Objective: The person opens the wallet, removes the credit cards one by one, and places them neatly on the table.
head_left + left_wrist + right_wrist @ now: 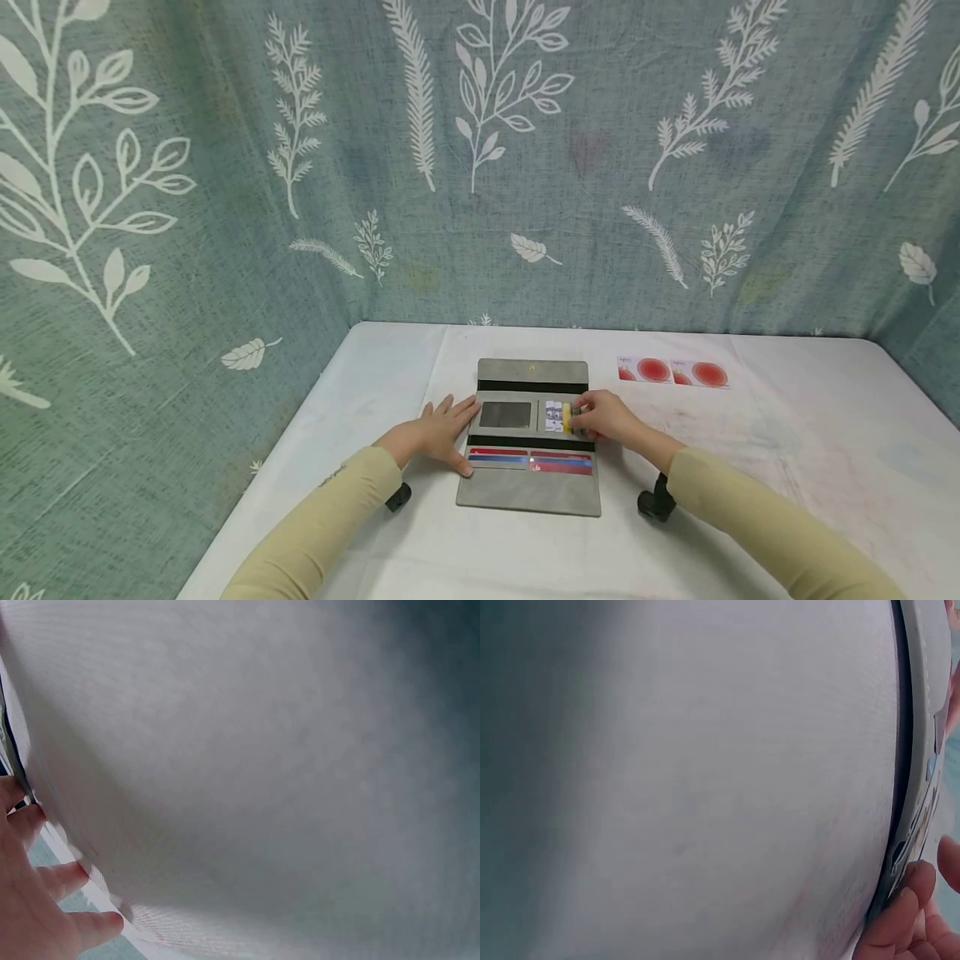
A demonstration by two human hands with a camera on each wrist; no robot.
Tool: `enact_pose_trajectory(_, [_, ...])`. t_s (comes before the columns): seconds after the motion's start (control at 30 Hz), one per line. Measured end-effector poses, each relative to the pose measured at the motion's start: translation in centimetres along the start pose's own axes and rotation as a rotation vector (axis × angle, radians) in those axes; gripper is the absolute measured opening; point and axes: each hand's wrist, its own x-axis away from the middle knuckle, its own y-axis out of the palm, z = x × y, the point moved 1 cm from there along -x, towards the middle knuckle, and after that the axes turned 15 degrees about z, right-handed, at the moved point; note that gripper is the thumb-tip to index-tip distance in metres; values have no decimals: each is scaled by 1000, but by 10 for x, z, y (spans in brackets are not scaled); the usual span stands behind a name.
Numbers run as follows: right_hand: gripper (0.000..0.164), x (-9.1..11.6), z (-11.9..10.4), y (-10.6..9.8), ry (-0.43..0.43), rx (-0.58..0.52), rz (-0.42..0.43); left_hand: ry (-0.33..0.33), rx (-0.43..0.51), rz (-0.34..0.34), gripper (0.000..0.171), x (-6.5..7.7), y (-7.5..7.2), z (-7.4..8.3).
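A grey wallet (528, 496) lies unfolded on the white-covered table in the head view. Its middle panel has a dark window pocket (506, 414) on the left and a small printed card with a yellow band (556, 416) on the right. My right hand (606, 415) has thumb and fingers at that card's right end and seems to pinch it; the fingertips partly cover it. In the right wrist view, bent fingers (900, 919) touch the wallet's edge. With fingers spread, my left hand (441, 432) rests along the wallet's left edge.
Two white cards with red circles (643, 369) (700, 373) lie side by side behind and right of the wallet. Red and blue cards (560, 464) fill its lower slots. A leaf-patterned curtain (525, 167) hangs behind and beside the table (750, 467).
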Motion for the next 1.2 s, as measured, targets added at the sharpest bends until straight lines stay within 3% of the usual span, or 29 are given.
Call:
enact_pose_trajectory(0.47, [37,-13,-4,9,-1,91,-37,0,8,-1,111,2,-1,2])
enact_pose_trajectory(0.77, [35,-19,-10,6,55,135,-90,4,9,-4,111,3,-4,3])
enact_pose_trajectory(0.97, [27,-18,-13,4,122,21,-107,0,5,-8,111,2,-3,3])
enact_pose_trajectory(1.2, [17,-17,-15,5,187,-125,-63,5,15,-5,111,1,-4,4])
